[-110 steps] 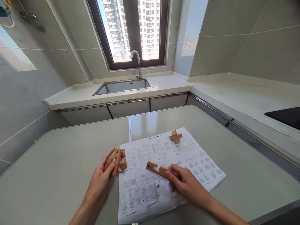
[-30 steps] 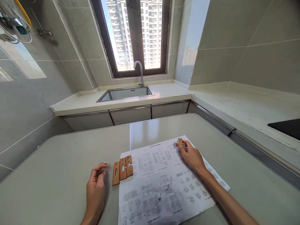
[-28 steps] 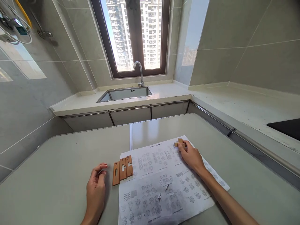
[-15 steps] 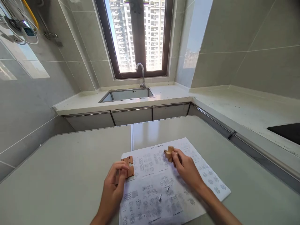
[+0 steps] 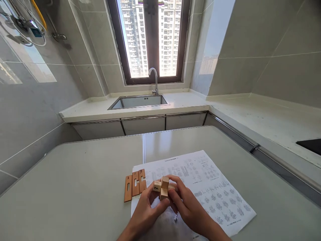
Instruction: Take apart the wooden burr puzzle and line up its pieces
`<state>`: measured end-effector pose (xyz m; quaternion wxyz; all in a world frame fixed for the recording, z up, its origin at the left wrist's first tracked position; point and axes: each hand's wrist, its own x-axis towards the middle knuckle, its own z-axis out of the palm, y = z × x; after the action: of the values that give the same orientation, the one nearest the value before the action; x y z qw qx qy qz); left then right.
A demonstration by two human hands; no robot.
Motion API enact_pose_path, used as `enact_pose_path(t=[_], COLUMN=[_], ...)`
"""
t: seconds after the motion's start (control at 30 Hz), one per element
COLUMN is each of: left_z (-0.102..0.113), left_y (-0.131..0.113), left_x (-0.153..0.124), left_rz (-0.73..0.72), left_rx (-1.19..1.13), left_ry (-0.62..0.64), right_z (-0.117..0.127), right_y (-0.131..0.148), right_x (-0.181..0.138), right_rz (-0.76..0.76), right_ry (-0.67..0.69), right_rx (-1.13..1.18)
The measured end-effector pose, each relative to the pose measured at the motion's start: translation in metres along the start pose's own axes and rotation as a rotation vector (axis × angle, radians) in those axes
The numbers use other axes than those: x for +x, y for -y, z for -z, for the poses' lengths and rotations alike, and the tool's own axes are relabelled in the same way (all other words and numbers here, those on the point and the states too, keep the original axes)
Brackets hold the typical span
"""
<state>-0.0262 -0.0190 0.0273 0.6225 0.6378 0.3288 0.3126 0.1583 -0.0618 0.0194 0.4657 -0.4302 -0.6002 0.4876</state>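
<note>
Three flat wooden pieces (image 5: 134, 183) are lying side by side at the sheet's left edge, long axes running away from the person; the leftmost is showing a "2". The left hand (image 5: 146, 211) and right hand (image 5: 185, 207) are both closing their fingers around a wooden cross puzzle (image 5: 163, 188) held above the instruction sheet (image 5: 213, 187), its left-pointing arm showing a "3".

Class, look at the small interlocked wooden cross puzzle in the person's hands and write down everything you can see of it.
The interlocked wooden cross puzzle is made of pale, unpainted wooden bars crossing one another, with square ends sticking out upward, left and downward. A dark handwritten "3" marks the left end. It is held above the printed white instruction sheet, gripped between the left hand and the right hand, whose fingers hide its right side.
</note>
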Motion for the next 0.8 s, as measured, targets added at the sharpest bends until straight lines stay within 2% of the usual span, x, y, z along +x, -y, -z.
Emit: enact_pose_path(t=[0.1,0.2,0.37,0.57,0.7,0.8], left_z=[-0.004,-0.002,0.002,0.004,0.004,0.003], left_y=[0.004,0.007,0.009,0.004,0.0,0.001], left_x=[0.001,0.0,-0.001,-0.002,-0.003,-0.003], left_rz=[0.049,0.053,0.047,0.059,0.058,0.058], left_rx=[-0.035,-0.08,-0.178,-0.216,-0.267,-0.246], left_ry=[-0.062,-0.084,-0.039,0.086,0.145,0.162], right_z=[-0.005,-0.003,0.009,0.016,0.018,0.015], right_y=[-0.018,-0.024,-0.02,-0.018,-0.019,-0.019], right_x=[0.003,0.007,0.011,0.011,0.012,0.012], right_rz=[-0.02,-0.01,-0.002,-0.096,-0.116,-0.158], right_ry=[0.047,0.103,0.177,0.366,0.39,0.35], right_rx=[0.056,0.076,-0.039,0.107,0.203,0.263])
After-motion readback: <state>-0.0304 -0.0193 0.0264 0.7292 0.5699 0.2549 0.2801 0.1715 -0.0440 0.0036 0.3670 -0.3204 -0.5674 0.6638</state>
